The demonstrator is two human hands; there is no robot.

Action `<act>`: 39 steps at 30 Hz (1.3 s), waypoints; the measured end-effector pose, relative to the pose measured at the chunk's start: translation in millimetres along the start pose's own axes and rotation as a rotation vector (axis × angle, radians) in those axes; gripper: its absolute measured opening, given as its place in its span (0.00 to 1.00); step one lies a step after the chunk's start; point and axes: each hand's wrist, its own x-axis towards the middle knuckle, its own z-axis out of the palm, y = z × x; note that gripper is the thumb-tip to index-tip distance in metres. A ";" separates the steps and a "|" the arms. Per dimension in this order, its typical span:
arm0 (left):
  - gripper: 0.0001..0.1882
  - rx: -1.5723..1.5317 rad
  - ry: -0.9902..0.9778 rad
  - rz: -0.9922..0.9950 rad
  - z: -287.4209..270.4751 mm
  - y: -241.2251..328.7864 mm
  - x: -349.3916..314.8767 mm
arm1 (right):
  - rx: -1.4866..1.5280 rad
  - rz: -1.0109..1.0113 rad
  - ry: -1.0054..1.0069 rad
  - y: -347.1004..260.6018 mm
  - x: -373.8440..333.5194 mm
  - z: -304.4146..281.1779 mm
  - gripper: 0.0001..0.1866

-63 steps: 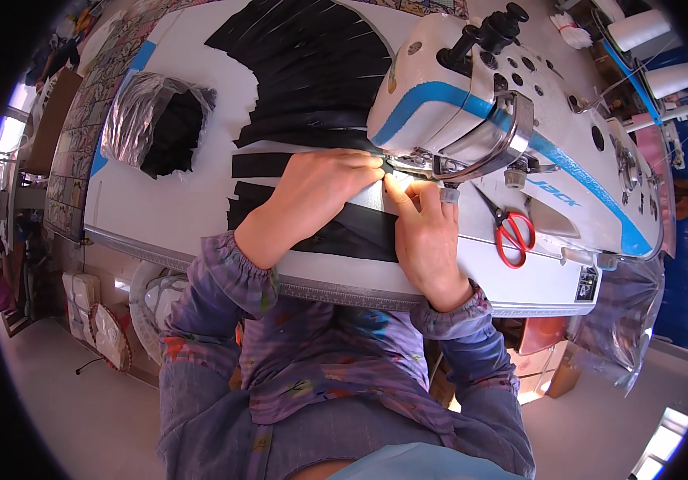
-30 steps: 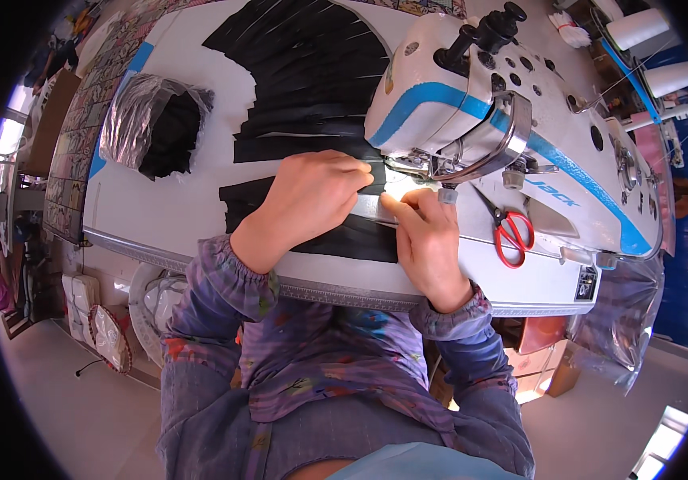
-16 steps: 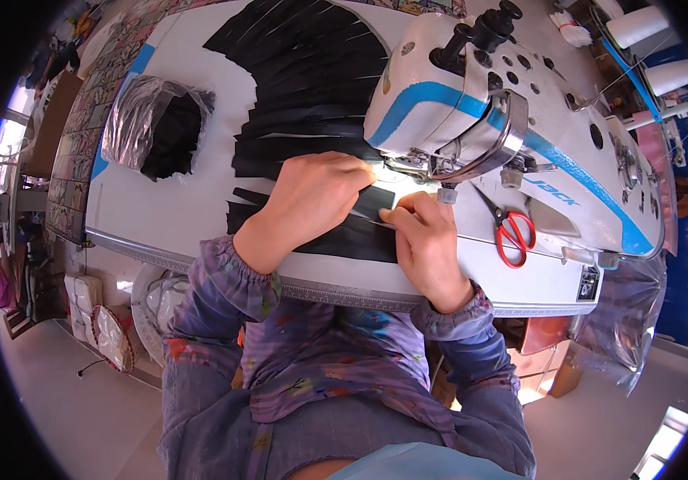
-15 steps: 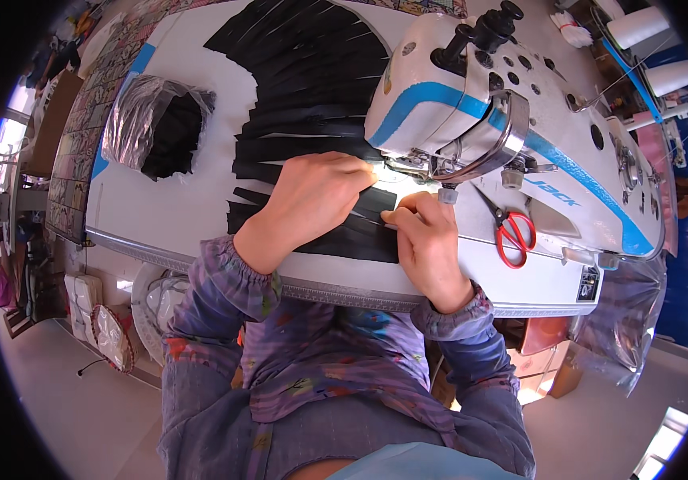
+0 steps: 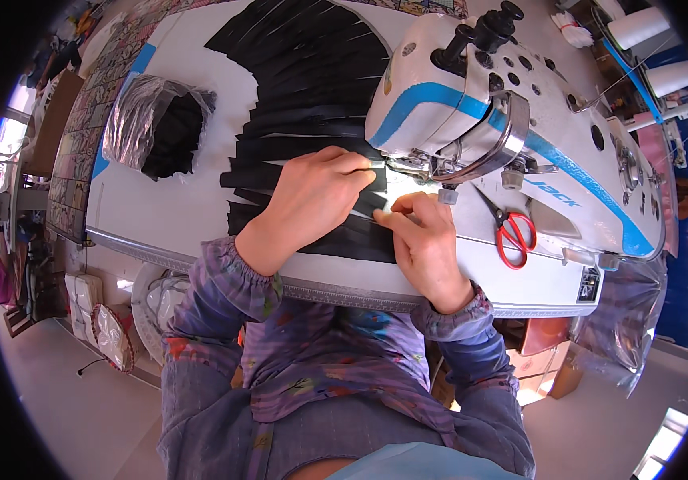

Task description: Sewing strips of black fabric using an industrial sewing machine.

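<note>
A long row of overlapping black fabric strips [image 5: 304, 104] curves over the white sewing table, its right ends beside the white and blue sewing machine [image 5: 440, 104]. My left hand [image 5: 316, 192] lies over the strips, its thumb and fingers pinching one black strip just left of the lit needle area. Close by on the right, my right hand [image 5: 420, 236] has its thumb and forefinger closed at the end of a lower black strip. Both wrists rest near the front edge of the table. My left hand covers part of the strips.
Red-handled scissors [image 5: 513, 238] lie right of my right hand, by the machine's base. A clear plastic bag [image 5: 140, 120] with black pieces in it sits at the left. A ruler strip [image 5: 344, 294] runs along the table's front edge. White thread cones [image 5: 640, 28] stand at the upper right.
The strip under my left hand has shifted left, away from the needle area. My right fingertips have moved slightly left with the end of the lower strip.
</note>
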 end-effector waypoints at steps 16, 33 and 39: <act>0.10 0.051 -0.004 0.041 3.3 1.0 -1.0 | -0.290 0.097 0.022 1.6 3.0 11.9 0.32; 0.16 -0.021 -0.045 -0.011 1.1 0.5 4.3 | -0.279 0.117 0.023 0.5 1.9 11.8 0.34; 0.11 -0.017 0.001 0.013 6.3 -5.3 6.2 | -0.295 0.117 0.011 4.1 -1.0 13.9 0.31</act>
